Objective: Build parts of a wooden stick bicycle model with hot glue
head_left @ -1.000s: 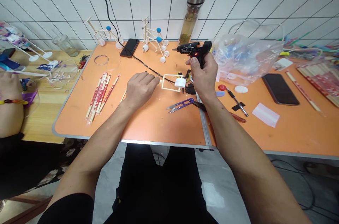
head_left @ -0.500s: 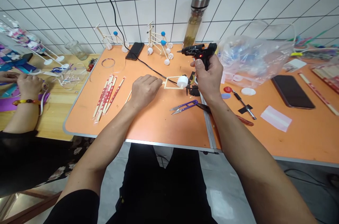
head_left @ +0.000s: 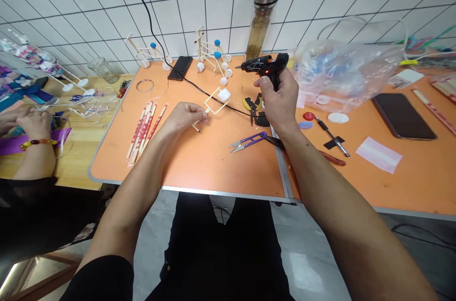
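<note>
Between the fingers of my left hand (head_left: 187, 116) is a small wooden stick frame (head_left: 213, 108), tilted up off the table. A white round cap (head_left: 223, 95) sits at the frame's far end, and a stick end sticks out below my fingers. My right hand (head_left: 282, 99) is wrapped around the grip of a black hot glue gun (head_left: 265, 67). Its red light is lit and its nozzle points left, above and to the right of the frame. Purple thread snips (head_left: 249, 141) lie in front, with black-and-yellow pliers (head_left: 253, 107) behind them.
Paper-wrapped chopsticks (head_left: 142, 130) lie at left. Stick models with blue balls (head_left: 213, 55), a phone (head_left: 180, 68) and a tea bottle (head_left: 261, 21) stand along the wall. A plastic bag (head_left: 342, 73), pen (head_left: 333, 137) and larger phone (head_left: 404, 116) are at right. A co-worker's hands (head_left: 33, 123) work at far left.
My left hand has turned and drawn slightly back, lifting and tilting the stick frame with the cap to the left. My right hand keeps the glue gun raised in nearly the same place.
</note>
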The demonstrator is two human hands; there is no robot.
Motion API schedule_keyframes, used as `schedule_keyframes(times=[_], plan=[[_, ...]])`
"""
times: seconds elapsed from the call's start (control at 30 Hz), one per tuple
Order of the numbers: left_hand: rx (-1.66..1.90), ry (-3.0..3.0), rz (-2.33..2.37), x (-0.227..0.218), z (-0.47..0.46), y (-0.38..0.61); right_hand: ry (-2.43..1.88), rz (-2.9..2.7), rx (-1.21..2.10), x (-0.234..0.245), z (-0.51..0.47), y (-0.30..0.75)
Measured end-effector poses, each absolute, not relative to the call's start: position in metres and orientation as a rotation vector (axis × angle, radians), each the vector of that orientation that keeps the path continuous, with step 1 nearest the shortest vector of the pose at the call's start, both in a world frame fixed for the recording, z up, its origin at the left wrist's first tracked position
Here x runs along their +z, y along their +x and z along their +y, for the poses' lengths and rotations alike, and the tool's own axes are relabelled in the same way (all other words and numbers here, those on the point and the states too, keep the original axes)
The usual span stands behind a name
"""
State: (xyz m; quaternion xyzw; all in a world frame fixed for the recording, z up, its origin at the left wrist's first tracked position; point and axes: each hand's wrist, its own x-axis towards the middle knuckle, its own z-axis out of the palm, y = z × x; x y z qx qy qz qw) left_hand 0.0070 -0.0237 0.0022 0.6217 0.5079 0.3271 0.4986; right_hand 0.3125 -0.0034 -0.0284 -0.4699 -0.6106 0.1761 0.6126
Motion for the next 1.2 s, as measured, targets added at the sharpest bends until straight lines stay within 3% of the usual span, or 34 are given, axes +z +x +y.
schedule_keyframes(times=[0.3, 0.57, 1.2], plan=[[0.250, 1.670, 1.359, 0.049, 0.017, -0.017, -1.058, -1.422, 0.347, -0.028, -0.005, 0.309], [-0.055, 1.696, 1.386, 0.051, 0.061, -0.021, -1.065, -1.434, 0.344, -0.025, -0.009, 0.307], [-0.417, 1.956, 1.390, 0.061, 0.096, -0.014, -1.125, -1.416, 0.327, -0.020, -0.016, 0.299]])
